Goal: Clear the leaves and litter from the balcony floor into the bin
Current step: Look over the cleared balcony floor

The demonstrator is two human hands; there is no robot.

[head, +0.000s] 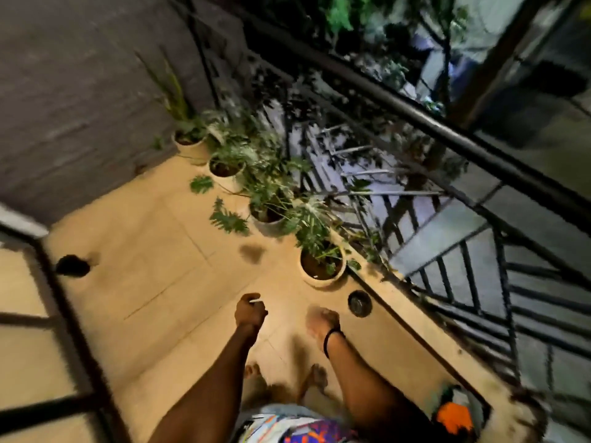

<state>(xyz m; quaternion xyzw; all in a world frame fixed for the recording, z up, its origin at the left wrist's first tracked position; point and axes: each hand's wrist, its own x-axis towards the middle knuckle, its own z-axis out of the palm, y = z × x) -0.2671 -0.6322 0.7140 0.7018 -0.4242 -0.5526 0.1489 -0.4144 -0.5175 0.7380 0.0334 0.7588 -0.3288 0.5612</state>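
My left hand (251,312) hangs over the beige tiled balcony floor (153,282) with its fingers curled, and it pinches a small white scrap of litter (256,302). My right hand (323,319), with a black band on the wrist, is blurred beside it; its fingers look relaxed and hold nothing. A dark patch (252,252) lies on the tiles ahead of my hands, too blurred to tell leaf from stain. Another dark lump (73,266) sits at the left by the door frame. I cannot make out a bin for certain.
Several pale pots with green plants (322,266) line the black railing (447,135) on the right, their leaves (228,220) drooping low over the tiles. A round dark disc (359,303) sits by the ledge. An orange object (454,417) lies at the lower right. My bare feet are below.
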